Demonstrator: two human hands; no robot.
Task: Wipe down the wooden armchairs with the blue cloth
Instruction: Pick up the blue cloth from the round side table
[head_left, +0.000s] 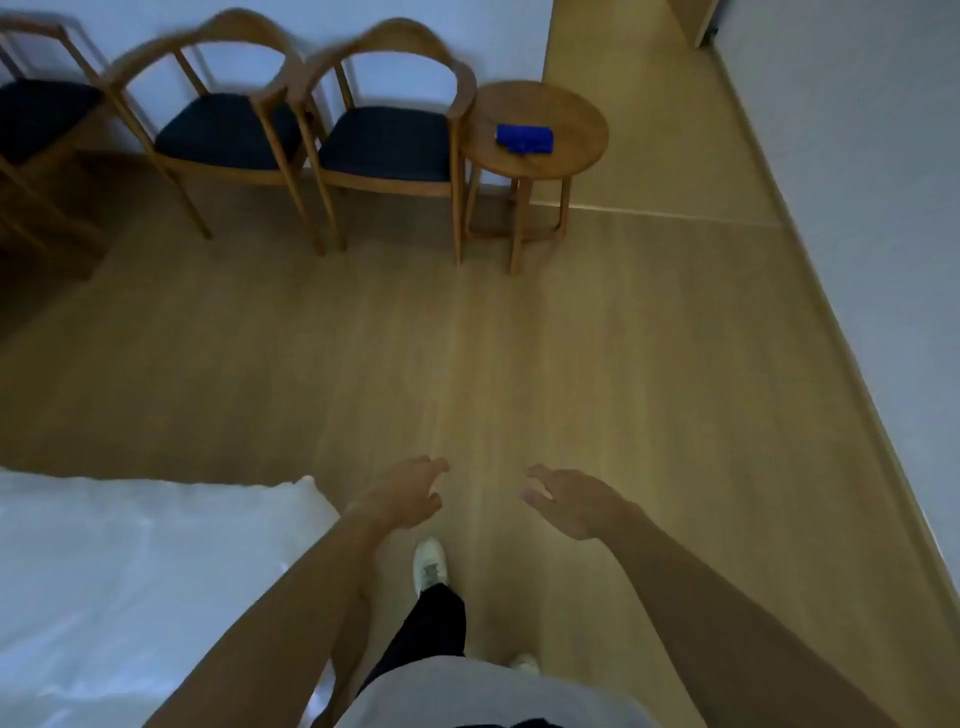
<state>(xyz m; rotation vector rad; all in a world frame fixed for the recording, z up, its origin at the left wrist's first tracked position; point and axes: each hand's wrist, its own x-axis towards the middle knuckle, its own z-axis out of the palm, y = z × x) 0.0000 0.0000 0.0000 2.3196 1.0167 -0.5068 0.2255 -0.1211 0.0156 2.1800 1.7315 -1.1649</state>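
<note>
Far left: three curved-back wooden armchairs with dark seat cushions (384, 140) in a row against the wall. Small folded blue cloth (523, 139) lies on the round table right of them.

It looked like a hotel bedroom: a white-sheeted bed (130, 561), matching curved-back wooden armchairs (384, 130) and a round wooden side table (571, 119) lined the wall

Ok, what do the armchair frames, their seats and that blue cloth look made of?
Armchair frames: seemingly wood, mid-brown with a smooth, slightly glossy finish. Seats: dark padded upholstery, matte; fabric or leather unclear through blur. Blue cloth on the round side table: soft folded textile, probably microfibre.
</note>
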